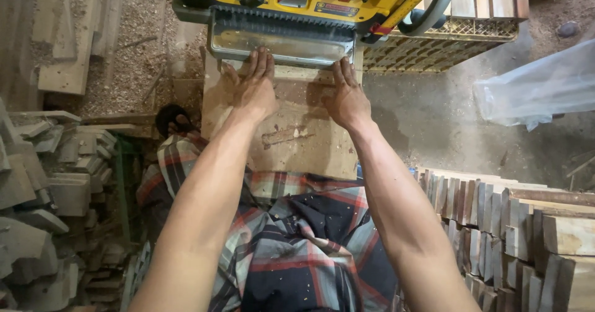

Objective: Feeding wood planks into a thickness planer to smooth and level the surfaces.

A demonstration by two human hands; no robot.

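With our left hand (253, 89) and right hand (347, 95) pressed flat, fingers released, on the board (297, 138) at the planer (291, 14) mouth at twelve o'clock, we risk fingertips being drawn in.

Your left hand (253, 87) and right hand (347, 95) lie flat, fingers spread, on a wooden board (297, 141) at the mouth of the yellow planer (297, 2). Stacked wood blocks (514, 225) to your right; plaid cloth (297, 244) over your lap.
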